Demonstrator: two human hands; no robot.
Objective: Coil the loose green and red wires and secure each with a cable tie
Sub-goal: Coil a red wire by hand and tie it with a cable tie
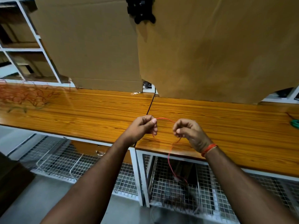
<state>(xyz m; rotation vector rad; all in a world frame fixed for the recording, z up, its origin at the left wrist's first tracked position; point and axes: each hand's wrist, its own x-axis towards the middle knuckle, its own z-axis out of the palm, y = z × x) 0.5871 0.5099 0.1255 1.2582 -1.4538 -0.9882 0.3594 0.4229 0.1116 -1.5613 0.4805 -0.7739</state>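
**Red wire held between both hands**

We pinch a red wire point(165, 118) with our left hand point(142, 126) and right hand point(188, 131), fingers curled tight on it. It arcs between them above the wooden table point(80, 110); below the right hand its tail hangs toward the wire mesh shelf point(169, 191). Far right lies a green wire coil point(295, 124).

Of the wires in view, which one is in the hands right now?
The single red wire, arched between the left hand and right hand, its tail hanging below the table edge. The tangled red pile far left and green coil far right lie untouched.
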